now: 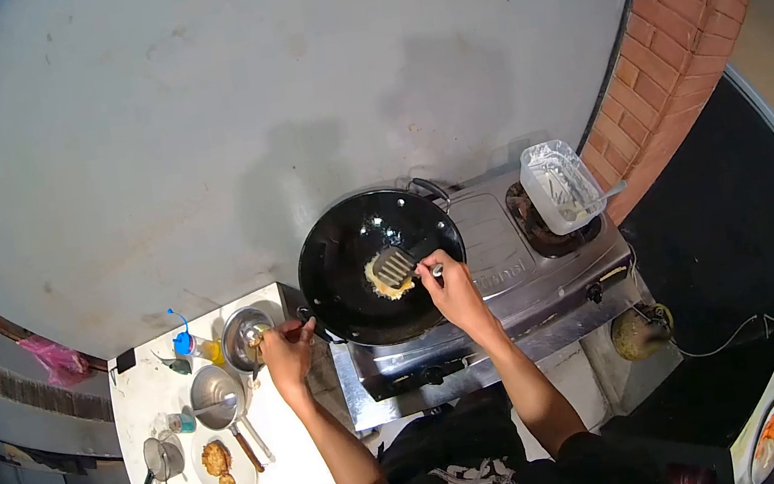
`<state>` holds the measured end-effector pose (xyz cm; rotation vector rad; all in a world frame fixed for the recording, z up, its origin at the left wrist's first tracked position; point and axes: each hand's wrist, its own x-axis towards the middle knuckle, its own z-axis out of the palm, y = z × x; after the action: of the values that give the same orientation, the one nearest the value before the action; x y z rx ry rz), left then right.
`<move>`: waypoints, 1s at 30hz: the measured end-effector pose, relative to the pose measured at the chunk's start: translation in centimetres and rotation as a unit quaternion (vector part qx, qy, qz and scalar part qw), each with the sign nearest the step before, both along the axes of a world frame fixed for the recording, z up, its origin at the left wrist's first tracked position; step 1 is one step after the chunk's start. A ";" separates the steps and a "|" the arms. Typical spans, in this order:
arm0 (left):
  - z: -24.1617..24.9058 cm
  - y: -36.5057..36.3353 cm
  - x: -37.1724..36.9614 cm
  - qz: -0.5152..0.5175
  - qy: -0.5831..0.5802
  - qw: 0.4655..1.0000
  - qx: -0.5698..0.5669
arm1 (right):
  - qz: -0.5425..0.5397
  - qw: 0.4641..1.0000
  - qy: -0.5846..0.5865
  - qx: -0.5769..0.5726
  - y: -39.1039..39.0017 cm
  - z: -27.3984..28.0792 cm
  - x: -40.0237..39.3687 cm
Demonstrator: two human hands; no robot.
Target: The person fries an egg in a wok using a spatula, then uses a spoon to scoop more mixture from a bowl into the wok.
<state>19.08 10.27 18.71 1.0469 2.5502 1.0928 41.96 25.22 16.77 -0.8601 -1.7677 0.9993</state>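
My right hand point(456, 292) grips a slotted spatula point(396, 266). The blade lies over a pale yellow frying piece of food point(382, 288) in the black wok point(341, 305), partly covering it. Off to the left, my left hand point(289, 356) is at the rim of a metal bowl point(238, 336) on the white table. Its fingers are bent together at the bowl's edge; what they hold is too small to make out. Close by are a saucepan point(215, 391) with a utensil in it and a bottle of yellow liquid with a blue cap point(183, 342).
The wok sits on the left burner of a steel gas stove point(479, 217). A clear plastic container point(560, 184) rests over the right burner. On the white table point(295, 459) are a plate point(248, 482) with fried food point(216, 459) and a strainer point(164, 458). A grey wall point(280, 76) rises behind.
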 end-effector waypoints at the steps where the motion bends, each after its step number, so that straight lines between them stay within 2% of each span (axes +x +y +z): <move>1: 0.0 0.0 0.0 -0.001 0.000 1.000 0.000 | -0.001 1.000 0.007 0.006 0.0 -0.1 0.0; 5: 0.8 0.1 0.5 0.008 -0.021 1.000 -0.010 | 0.005 0.999 -0.024 -0.038 0.3 -0.4 0.1; 10: 0.3 0.0 0.4 0.019 -0.027 0.999 0.003 | 0.005 0.989 0.108 -0.097 0.9 0.0 0.7; 12: 0.2 0.0 0.3 0.019 -0.014 1.000 0.003 | 0.004 0.989 0.113 -0.092 1.3 1.0 1.2; 21: 0.3 0.1 0.4 0.025 -0.025 0.999 0.010 | 0.024 0.999 -0.002 -0.032 1.1 1.9 3.3; 25: 0.2 0.1 0.3 0.019 0.002 1.000 0.006 | 0.024 1.000 -0.003 -0.013 0.7 1.9 3.2; 30: 0.3 0.1 0.3 0.009 -0.032 0.999 0.027 | 0.038 0.999 -0.021 -0.030 0.4 2.4 3.0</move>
<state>19.40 10.33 19.01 0.9867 2.4988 1.1867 44.99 25.58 19.18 -0.8629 -1.8259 1.0942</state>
